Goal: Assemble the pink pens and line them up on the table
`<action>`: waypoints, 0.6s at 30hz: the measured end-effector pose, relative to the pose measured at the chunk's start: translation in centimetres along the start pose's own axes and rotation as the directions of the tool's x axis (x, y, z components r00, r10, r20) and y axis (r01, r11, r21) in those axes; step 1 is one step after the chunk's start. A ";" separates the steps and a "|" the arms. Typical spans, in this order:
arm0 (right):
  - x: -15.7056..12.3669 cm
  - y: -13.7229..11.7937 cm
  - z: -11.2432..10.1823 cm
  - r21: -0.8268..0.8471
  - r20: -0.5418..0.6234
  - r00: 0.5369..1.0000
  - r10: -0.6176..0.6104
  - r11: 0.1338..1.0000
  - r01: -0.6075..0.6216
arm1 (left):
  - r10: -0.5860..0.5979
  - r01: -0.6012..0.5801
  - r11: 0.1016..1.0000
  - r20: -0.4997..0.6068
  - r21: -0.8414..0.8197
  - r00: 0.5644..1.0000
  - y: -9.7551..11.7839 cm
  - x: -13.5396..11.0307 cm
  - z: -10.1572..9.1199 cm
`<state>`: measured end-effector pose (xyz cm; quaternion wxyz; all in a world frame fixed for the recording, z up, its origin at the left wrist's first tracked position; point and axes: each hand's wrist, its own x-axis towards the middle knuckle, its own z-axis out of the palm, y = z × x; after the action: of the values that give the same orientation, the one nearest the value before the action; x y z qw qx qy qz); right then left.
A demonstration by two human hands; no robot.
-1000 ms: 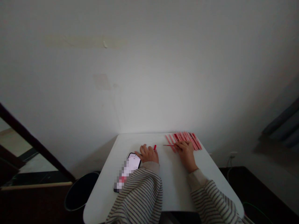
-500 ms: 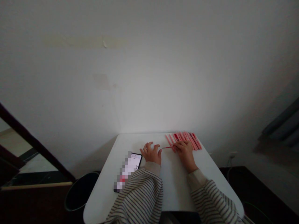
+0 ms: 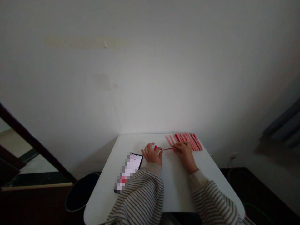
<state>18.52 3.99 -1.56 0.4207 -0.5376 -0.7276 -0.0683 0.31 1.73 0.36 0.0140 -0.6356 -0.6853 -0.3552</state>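
My right hand (image 3: 185, 152) is closed on a thin red stick (image 3: 167, 149), which looks like a pen refill and points left just above the white table. At its left end, the thumb and index finger of my left hand (image 3: 152, 153) pinch together. A short red piece (image 3: 155, 147), resembling a pen cap, sticks up among the left hand's fingers; how it is held is hidden. Beside and behind my right hand lies a row of several pink and red pens (image 3: 191, 140), slanted side by side, some partly covered by that hand.
Left of my left forearm, a phone (image 3: 130, 170) with a lit, partly blurred screen lies on the white table (image 3: 174, 187). The table's far edge meets the wall (image 3: 150, 93). A dark bucket (image 3: 81, 192) stands on the floor at the left.
The left hand's thumb and index finger have closed at the thin stick's left end. A short red piece now shows among its fingers. My right hand has barely moved.
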 end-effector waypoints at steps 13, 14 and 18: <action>-0.1 1.1 0.5 0.010 -0.040 0.999 0.015 1.000 -0.015 | -0.051 0.052 0.998 -0.022 0.030 0.998 -0.2 0.2 0.0; -0.1 1.1 0.5 0.006 -0.039 0.999 0.020 1.000 -0.019 | -0.055 0.056 0.998 -0.031 0.032 0.998 -0.3 0.2 0.1; -0.1 1.2 0.4 -0.004 -0.036 0.999 0.037 0.999 -0.038 | -0.062 0.064 0.997 -0.057 0.033 0.996 -0.4 0.2 0.2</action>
<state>19.33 4.64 -2.38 0.4336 -0.5507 -0.7096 -0.0716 -0.04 2.05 0.11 0.0331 -0.6033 -0.7103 -0.3610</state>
